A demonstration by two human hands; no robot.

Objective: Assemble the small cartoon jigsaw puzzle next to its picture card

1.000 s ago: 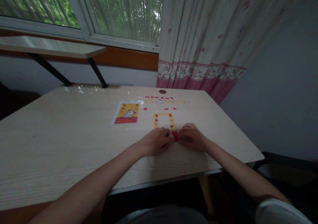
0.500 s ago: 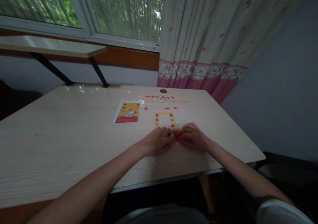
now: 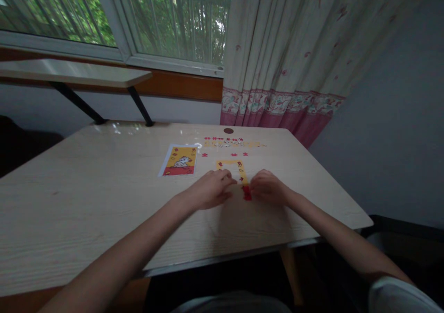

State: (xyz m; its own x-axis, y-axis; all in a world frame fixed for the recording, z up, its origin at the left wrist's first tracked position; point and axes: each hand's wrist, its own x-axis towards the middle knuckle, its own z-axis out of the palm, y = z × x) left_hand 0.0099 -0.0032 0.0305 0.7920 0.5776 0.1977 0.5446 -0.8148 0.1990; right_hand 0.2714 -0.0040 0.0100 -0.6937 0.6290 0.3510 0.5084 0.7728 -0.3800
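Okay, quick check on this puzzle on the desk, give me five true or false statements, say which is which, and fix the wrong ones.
1. The picture sheet lies to the left of the partly built puzzle frame. True.
2. The left hand is holding the picture sheet. False: the left hand is off the sheet, beside the frame.
3. Red pieces sit at the near end of the frame's right side. True.
4. The frame's middle is completely filled in. False: bare desk shows inside it.
5. The curtain hangs at the right side of the window. True.
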